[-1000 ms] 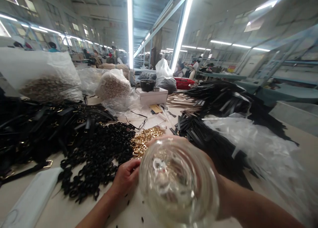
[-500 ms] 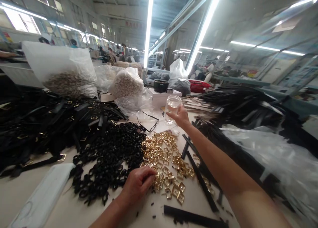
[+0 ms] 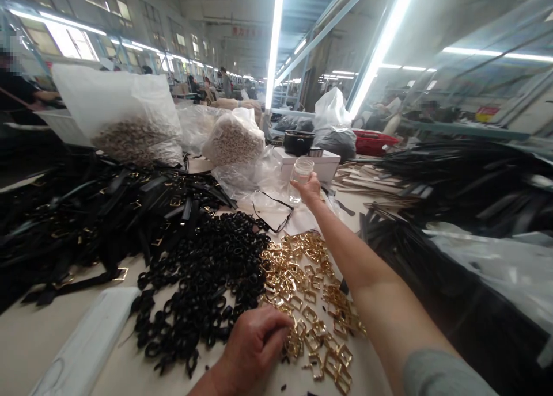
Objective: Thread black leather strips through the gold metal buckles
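Note:
My right hand (image 3: 311, 190) is stretched far out over the table, closed around a clear glass jar (image 3: 299, 178) that stands or hovers just in front of a white box (image 3: 319, 163). My left hand (image 3: 254, 346) rests near me with its fingers curled onto the edge of a heap of gold metal buckles (image 3: 304, 284). To the left of the buckles is a pile of black plastic rings (image 3: 203, 281). A pair of black-framed glasses (image 3: 273, 212) lies between the piles and the jar.
Black straps with gold buckles (image 3: 99, 217) cover the left side. More black strips (image 3: 449, 183) and clear plastic sheet (image 3: 501, 258) fill the right. Bags of pale rings (image 3: 129, 131) stand at the back. A white flat pad (image 3: 82, 344) lies at near left. People work in the distance.
My right hand moved the glass jar from close to my face out to the far middle of the table. My left hand stayed at the gold buckles.

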A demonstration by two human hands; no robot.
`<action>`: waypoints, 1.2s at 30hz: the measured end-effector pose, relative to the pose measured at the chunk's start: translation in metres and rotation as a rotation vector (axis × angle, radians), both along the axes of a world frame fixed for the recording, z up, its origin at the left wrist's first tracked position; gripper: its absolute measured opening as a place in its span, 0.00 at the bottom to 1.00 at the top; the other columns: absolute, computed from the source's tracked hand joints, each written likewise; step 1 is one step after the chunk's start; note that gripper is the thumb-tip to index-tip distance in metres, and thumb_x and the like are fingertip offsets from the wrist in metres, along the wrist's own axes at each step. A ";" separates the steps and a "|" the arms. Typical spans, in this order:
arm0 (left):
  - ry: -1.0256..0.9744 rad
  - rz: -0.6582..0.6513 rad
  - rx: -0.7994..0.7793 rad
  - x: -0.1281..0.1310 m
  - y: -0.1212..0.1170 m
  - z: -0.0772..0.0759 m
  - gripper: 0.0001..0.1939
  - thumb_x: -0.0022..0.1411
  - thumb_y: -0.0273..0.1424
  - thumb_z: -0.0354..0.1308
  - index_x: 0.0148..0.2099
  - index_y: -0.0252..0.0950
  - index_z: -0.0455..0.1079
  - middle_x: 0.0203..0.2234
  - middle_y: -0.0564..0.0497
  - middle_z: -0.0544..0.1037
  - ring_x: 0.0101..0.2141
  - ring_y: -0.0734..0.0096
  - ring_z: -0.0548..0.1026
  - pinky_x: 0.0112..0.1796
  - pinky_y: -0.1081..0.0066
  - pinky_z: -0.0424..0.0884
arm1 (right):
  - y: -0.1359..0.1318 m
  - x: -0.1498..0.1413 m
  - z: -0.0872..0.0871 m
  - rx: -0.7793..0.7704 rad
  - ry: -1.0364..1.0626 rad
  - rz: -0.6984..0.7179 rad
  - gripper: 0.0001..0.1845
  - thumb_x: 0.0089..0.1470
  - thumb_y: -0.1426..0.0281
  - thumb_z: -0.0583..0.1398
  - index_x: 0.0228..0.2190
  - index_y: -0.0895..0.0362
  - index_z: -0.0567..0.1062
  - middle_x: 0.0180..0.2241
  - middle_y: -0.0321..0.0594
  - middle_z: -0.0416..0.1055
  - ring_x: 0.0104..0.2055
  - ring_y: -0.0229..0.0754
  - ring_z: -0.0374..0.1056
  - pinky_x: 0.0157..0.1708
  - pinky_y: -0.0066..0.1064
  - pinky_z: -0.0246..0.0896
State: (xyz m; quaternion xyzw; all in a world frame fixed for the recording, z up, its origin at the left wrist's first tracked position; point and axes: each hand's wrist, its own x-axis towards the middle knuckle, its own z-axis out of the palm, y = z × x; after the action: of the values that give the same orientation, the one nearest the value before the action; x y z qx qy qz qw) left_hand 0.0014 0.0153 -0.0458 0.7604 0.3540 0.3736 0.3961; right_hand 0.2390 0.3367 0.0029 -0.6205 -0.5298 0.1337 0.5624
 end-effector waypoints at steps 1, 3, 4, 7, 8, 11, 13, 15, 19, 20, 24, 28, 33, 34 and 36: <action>-0.003 0.006 0.004 0.000 0.000 0.001 0.07 0.63 0.26 0.55 0.37 0.38 0.74 0.28 0.53 0.77 0.30 0.75 0.73 0.33 0.76 0.65 | 0.005 -0.004 -0.001 -0.003 0.012 0.001 0.32 0.34 0.62 0.69 0.42 0.58 0.66 0.41 0.47 0.75 0.42 0.50 0.72 0.46 0.40 0.64; -0.004 0.014 0.012 0.000 0.000 0.002 0.07 0.63 0.25 0.55 0.37 0.38 0.74 0.27 0.53 0.77 0.29 0.75 0.73 0.33 0.76 0.64 | 0.012 -0.011 -0.004 -0.012 0.008 -0.015 0.31 0.35 0.62 0.69 0.41 0.58 0.67 0.40 0.46 0.75 0.43 0.50 0.72 0.46 0.39 0.65; -0.003 0.014 0.016 0.001 0.000 0.003 0.07 0.63 0.25 0.55 0.37 0.38 0.74 0.27 0.53 0.77 0.29 0.75 0.73 0.33 0.76 0.64 | 0.014 -0.014 -0.005 -0.016 -0.001 -0.027 0.31 0.35 0.62 0.69 0.41 0.58 0.67 0.40 0.45 0.75 0.43 0.50 0.72 0.46 0.39 0.65; -0.001 0.010 0.016 0.002 0.001 0.004 0.07 0.62 0.25 0.55 0.37 0.38 0.74 0.27 0.53 0.77 0.28 0.75 0.72 0.32 0.75 0.64 | 0.018 -0.018 -0.006 -0.028 -0.013 -0.051 0.30 0.35 0.62 0.69 0.41 0.57 0.67 0.39 0.43 0.74 0.43 0.50 0.72 0.45 0.39 0.65; -0.003 0.008 0.015 0.002 0.001 0.005 0.07 0.62 0.25 0.55 0.37 0.38 0.74 0.27 0.53 0.77 0.28 0.75 0.72 0.32 0.75 0.64 | 0.019 -0.018 -0.006 -0.031 -0.010 -0.054 0.31 0.36 0.62 0.69 0.42 0.58 0.68 0.40 0.43 0.74 0.43 0.50 0.72 0.45 0.38 0.65; -0.008 0.009 0.021 0.002 0.001 0.004 0.07 0.62 0.25 0.55 0.37 0.38 0.74 0.27 0.52 0.77 0.28 0.75 0.73 0.32 0.75 0.64 | 0.019 -0.018 -0.006 -0.041 -0.003 -0.050 0.32 0.37 0.62 0.70 0.44 0.59 0.68 0.40 0.46 0.74 0.43 0.50 0.71 0.46 0.38 0.65; -0.007 0.015 0.021 0.002 0.001 0.003 0.07 0.62 0.25 0.55 0.38 0.38 0.75 0.27 0.52 0.77 0.28 0.74 0.73 0.32 0.75 0.64 | 0.017 -0.018 -0.006 -0.037 -0.015 -0.031 0.36 0.37 0.63 0.70 0.47 0.61 0.67 0.43 0.48 0.74 0.45 0.49 0.71 0.47 0.37 0.64; -0.005 0.023 0.012 0.002 0.000 0.003 0.08 0.62 0.25 0.55 0.38 0.38 0.75 0.27 0.52 0.78 0.29 0.74 0.73 0.32 0.75 0.64 | 0.010 -0.017 -0.007 -0.054 -0.048 -0.061 0.41 0.39 0.62 0.70 0.52 0.63 0.63 0.49 0.52 0.71 0.48 0.48 0.70 0.48 0.35 0.64; -0.007 0.026 -0.014 0.002 0.001 0.005 0.08 0.62 0.26 0.55 0.37 0.38 0.76 0.28 0.51 0.78 0.30 0.73 0.74 0.33 0.75 0.66 | -0.018 -0.010 -0.013 -0.152 -0.143 -0.196 0.32 0.56 0.58 0.57 0.54 0.68 0.63 0.52 0.58 0.68 0.51 0.47 0.68 0.50 0.33 0.62; -0.005 0.025 -0.019 0.002 0.001 0.005 0.08 0.62 0.26 0.55 0.37 0.37 0.76 0.29 0.51 0.78 0.30 0.73 0.74 0.34 0.74 0.66 | -0.026 -0.009 -0.015 -0.176 -0.169 -0.190 0.27 0.59 0.59 0.53 0.52 0.67 0.66 0.50 0.56 0.70 0.50 0.47 0.69 0.50 0.34 0.62; 0.004 0.032 -0.030 0.003 0.003 0.006 0.07 0.62 0.27 0.55 0.37 0.37 0.76 0.29 0.51 0.79 0.31 0.72 0.75 0.34 0.73 0.66 | -0.048 -0.013 -0.021 -0.316 -0.310 -0.046 0.16 0.57 0.61 0.55 0.37 0.58 0.76 0.38 0.47 0.77 0.41 0.46 0.72 0.44 0.33 0.63; 0.001 0.031 -0.023 0.003 0.003 0.007 0.08 0.62 0.27 0.55 0.37 0.37 0.77 0.29 0.50 0.79 0.31 0.71 0.75 0.35 0.72 0.68 | -0.054 -0.030 -0.023 -0.452 -0.467 0.041 0.12 0.49 0.63 0.64 0.35 0.55 0.78 0.40 0.45 0.77 0.45 0.49 0.71 0.47 0.35 0.62; -0.020 0.036 -0.009 0.004 0.004 0.011 0.08 0.62 0.26 0.56 0.38 0.37 0.77 0.31 0.50 0.81 0.31 0.71 0.76 0.35 0.71 0.69 | -0.060 -0.048 -0.015 -0.566 -0.571 0.050 0.14 0.49 0.65 0.63 0.38 0.57 0.78 0.42 0.51 0.76 0.48 0.53 0.70 0.48 0.41 0.62; -0.024 0.032 -0.015 0.003 0.004 0.011 0.08 0.62 0.26 0.56 0.38 0.37 0.77 0.31 0.50 0.81 0.31 0.71 0.76 0.36 0.71 0.69 | -0.062 -0.050 -0.013 -0.577 -0.581 0.047 0.16 0.49 0.65 0.63 0.41 0.57 0.77 0.44 0.51 0.76 0.48 0.53 0.70 0.48 0.41 0.62; -0.033 0.020 -0.022 0.003 0.005 0.011 0.08 0.61 0.26 0.56 0.38 0.37 0.77 0.32 0.50 0.81 0.32 0.70 0.76 0.36 0.71 0.69 | -0.068 -0.052 -0.007 -0.584 -0.597 0.052 0.20 0.50 0.65 0.64 0.46 0.57 0.75 0.46 0.51 0.74 0.50 0.53 0.69 0.50 0.40 0.62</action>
State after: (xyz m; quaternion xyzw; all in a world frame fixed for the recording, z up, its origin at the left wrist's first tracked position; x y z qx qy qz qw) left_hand 0.0041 0.0202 -0.0350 0.7461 0.3589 0.3862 0.4066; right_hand 0.1870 0.2684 -0.0042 -0.7518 -0.6250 0.1067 0.1811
